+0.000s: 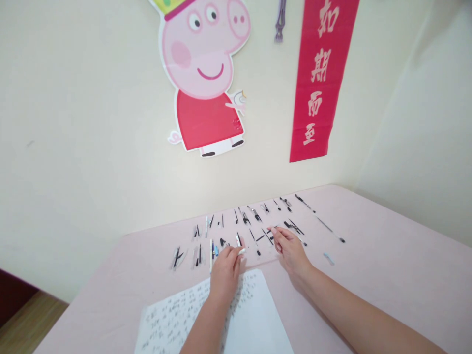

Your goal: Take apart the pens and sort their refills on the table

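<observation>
My left hand (225,271) is closed near the top of a written paper sheet (254,314), with a small white pen part (242,251) at its fingertips. To its right my right hand (291,248) is raised a little over the table, thumb and forefinger pinched on a thin dark pen refill (273,228). Around both hands lie rows of taken-apart pens: black refills (254,241), clear barrels (176,258) and caps. A pale pen (211,255) and a small blue piece (216,250) lie left of my left hand.
The table (391,275) has a pale pink cover and stands against a wall. A longer refill (330,229) and a light blue clip-like piece (328,258) lie at the right. On the wall hang a cartoon pig cutout (210,120) and a red banner (313,113).
</observation>
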`<state>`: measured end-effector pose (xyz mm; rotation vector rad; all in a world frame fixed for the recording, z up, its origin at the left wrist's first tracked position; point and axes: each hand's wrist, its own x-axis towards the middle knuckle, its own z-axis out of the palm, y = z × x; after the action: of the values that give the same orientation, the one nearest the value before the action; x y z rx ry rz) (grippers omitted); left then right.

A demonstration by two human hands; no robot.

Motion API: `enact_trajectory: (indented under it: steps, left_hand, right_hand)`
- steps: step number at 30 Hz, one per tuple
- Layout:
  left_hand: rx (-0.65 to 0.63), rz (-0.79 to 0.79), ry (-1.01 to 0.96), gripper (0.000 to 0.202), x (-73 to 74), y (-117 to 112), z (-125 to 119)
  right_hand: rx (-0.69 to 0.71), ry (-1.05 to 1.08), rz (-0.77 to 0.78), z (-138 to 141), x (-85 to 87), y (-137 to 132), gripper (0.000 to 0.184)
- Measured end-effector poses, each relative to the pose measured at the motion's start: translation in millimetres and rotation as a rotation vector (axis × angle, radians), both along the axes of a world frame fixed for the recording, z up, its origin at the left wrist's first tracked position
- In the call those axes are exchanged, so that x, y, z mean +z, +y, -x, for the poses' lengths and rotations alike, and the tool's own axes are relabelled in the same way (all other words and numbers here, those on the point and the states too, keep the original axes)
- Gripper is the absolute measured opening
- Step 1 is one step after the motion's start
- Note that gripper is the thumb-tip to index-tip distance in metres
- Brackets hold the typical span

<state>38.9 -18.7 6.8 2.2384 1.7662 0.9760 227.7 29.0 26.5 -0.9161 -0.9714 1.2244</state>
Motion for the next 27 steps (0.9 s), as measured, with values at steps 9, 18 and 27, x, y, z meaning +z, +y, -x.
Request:
enact_trajectory:
  steps: [9, 18, 27]
  left_hand:
    - [-0.036, -0.015, 0.011, 0.03, 0.3, 0, -1]
    - [-0.112, -0.021, 0.053, 0.03, 0.6, -2, -4]
    - [-0.066, 0.006, -0.006, 0.031, 0.4, -1, -2]
  right_hand:
    - [0.122, -0.191, -0.002, 10, -6.3, -9, 0.036]
    - [0.356, -0.406, -0.105, 20, -18.5, -15, 0.026]
    - [0.372, -0.163, 0.089, 22, -24.8, -16, 0.039]
